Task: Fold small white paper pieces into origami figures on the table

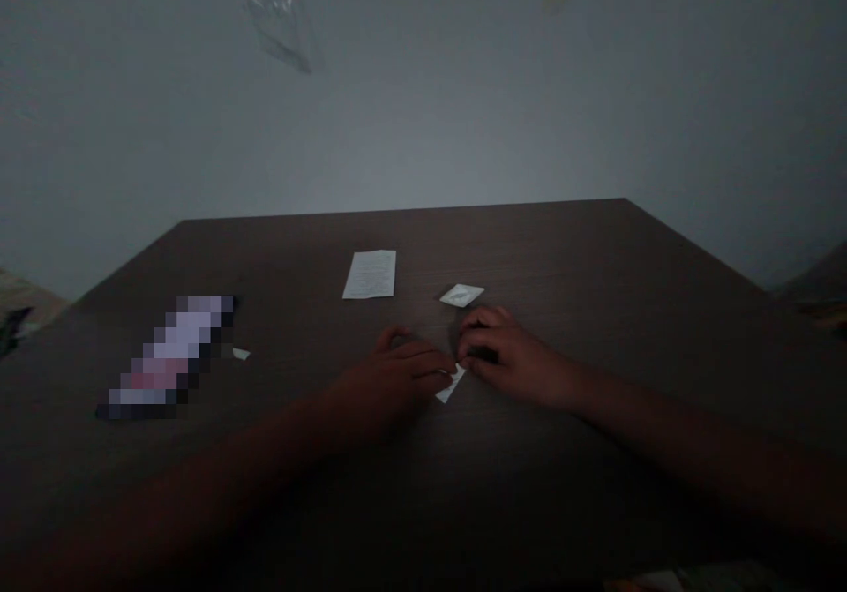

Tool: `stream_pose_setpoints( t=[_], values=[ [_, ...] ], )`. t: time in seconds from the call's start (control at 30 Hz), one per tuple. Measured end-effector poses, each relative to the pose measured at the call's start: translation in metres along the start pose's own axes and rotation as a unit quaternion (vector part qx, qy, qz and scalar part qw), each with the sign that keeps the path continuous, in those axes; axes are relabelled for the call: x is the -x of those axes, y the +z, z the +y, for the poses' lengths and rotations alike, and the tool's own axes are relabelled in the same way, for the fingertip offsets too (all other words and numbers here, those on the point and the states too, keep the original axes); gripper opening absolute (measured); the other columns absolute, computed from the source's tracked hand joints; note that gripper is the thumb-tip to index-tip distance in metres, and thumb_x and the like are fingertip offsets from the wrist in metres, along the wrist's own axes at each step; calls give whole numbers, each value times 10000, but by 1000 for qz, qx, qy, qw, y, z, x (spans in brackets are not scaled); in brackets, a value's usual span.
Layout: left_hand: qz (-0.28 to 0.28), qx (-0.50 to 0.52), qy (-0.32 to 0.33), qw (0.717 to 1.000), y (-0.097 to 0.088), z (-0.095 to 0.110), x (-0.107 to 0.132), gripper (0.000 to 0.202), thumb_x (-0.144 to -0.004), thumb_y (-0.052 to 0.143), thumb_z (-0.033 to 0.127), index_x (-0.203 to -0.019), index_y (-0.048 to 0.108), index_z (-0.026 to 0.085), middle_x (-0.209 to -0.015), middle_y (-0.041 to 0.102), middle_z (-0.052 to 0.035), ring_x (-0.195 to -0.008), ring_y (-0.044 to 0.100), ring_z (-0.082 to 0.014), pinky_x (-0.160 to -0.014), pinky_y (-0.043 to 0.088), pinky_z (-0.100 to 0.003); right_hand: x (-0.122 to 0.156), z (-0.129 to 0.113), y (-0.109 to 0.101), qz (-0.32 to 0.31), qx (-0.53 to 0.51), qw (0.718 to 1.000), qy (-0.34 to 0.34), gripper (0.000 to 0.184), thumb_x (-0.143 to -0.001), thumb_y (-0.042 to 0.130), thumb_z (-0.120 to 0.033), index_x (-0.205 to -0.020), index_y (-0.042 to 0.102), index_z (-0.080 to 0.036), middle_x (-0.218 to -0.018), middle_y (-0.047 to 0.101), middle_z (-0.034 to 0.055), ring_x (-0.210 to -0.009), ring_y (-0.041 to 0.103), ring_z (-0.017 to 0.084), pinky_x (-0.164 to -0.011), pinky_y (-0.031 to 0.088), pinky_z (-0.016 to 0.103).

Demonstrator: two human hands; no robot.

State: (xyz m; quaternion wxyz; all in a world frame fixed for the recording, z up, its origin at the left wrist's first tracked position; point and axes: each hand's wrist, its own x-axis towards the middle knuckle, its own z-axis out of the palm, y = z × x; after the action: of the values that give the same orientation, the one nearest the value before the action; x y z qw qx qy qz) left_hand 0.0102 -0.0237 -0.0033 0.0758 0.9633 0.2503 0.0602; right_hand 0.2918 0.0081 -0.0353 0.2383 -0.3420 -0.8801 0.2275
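A small white piece of paper (453, 384) lies on the dark wooden table (595, 257) between my two hands. My left hand (401, 378) lies flat on it, fingers stretched toward the right. My right hand (506, 355) has its fingers curled and pressed at the paper's upper edge. Most of the paper is hidden under my hands; only a corner shows. A small folded white piece (461, 295) lies just beyond my right hand.
A white rectangular slip (371, 274) lies farther back at the table's middle. A blurred oblong object (170, 355) sits at the left, with a tiny white scrap (241, 355) beside it. A grey wall rises behind the table's far edge.
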Motion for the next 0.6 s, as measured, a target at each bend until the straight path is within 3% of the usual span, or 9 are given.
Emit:
stream_pose_setpoints(
  t=[0.37,0.6],
  values=[
    [17,-56,-11,998,3,5,2,458,-1096,689,170,-1544,715,262,-1471,792,-71,-1348,746,-295,-1353,385,-561,2,4,0,16,-17,999,-23,111,-984,840,-132,-982,798,-234,-1244,717,88,-1253,665,289,-1115,531,482],
    [56,-96,-53,992,6,6,6,402,-1142,631,349,-1522,759,314,-1525,730,-110,-1393,626,-404,-1319,346,-699,3,-7,-6,-10,-18,998,-55,103,-985,835,-149,-974,794,-243,-1269,746,88,-1280,677,299,-1155,525,519]
  ],
)
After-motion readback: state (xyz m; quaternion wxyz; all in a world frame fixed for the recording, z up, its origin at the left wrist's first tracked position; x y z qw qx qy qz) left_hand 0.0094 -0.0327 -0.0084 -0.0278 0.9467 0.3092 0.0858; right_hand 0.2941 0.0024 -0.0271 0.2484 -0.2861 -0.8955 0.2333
